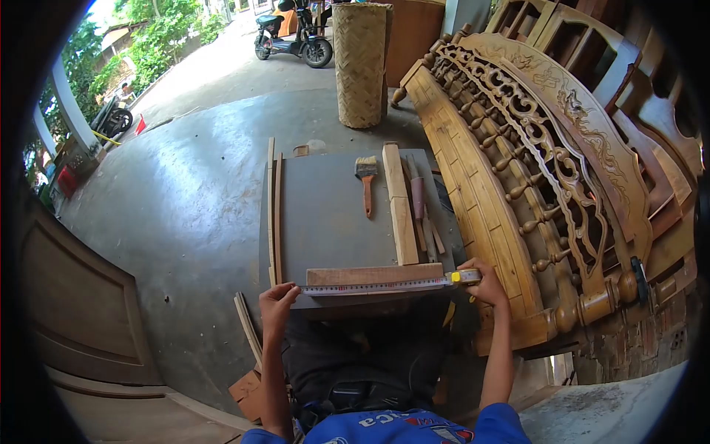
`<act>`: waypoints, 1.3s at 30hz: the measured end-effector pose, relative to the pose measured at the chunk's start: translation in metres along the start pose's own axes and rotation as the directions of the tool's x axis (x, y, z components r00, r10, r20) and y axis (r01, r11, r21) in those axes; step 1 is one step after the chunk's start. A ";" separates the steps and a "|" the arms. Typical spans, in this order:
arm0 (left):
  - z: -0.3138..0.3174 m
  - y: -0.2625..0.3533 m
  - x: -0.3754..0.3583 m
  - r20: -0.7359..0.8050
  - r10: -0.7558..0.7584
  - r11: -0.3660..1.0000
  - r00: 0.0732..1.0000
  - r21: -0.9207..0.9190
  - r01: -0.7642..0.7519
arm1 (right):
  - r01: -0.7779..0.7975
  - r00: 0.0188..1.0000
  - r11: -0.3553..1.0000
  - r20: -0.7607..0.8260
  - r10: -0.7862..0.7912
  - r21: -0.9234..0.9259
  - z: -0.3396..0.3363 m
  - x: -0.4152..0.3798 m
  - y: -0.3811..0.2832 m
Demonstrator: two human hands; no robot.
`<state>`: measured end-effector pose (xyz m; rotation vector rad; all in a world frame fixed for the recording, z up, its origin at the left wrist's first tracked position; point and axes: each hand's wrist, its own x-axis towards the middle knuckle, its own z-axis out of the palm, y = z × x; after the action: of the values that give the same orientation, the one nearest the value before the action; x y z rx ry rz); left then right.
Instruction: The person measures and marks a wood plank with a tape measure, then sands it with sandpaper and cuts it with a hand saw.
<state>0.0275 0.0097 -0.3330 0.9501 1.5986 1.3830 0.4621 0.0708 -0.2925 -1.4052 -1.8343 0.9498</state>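
My left hand [278, 301] pinches the free end of a tape measure's blade [370, 288]. In my right hand [486, 285] is the tape measure [464, 277], a yellow and silver case. The pulled-out blade runs straight between both hands, along the near side of a wooden block [373, 274]. That block lies crosswise at the near edge of a grey work table [325, 222]. Beyond it, a longer pale wooden bar [400, 222] points away from me. A paintbrush [367, 189] with an orange-brown handle rests on the table.
Right of the bar lie a purple-handled tool [417, 196] and narrow pieces. Thin wooden strips [274, 214] line the table's left edge. A carved wooden frame [510, 163] leans close on the right. Behind the table stands a woven roll [360, 66]; farther back is a motorbike [296, 44].
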 end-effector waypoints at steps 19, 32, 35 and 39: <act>0.016 0.000 0.009 -0.017 -0.019 0.988 1.000 0.155 0.021 | -0.049 0.999 0.999 0.007 0.049 0.015 0.008 0.008 0.020; -0.006 -0.007 0.007 -0.010 -0.007 0.997 1.000 0.073 0.007 | -0.061 0.990 0.997 0.133 0.054 0.050 0.024 0.018 0.003; -0.008 -0.007 0.007 -0.007 -0.039 0.999 0.999 0.034 0.039 | -0.066 0.990 0.994 0.128 0.055 0.089 0.023 0.017 0.001; -0.007 -0.005 0.005 0.004 -0.059 0.998 0.998 -0.008 0.059 | -0.063 0.992 0.997 0.110 0.058 0.047 0.024 0.017 0.000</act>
<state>0.0185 0.0107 -0.3380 0.8933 1.6042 1.3462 0.4384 0.0831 -0.3049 -1.4104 -1.8414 1.1152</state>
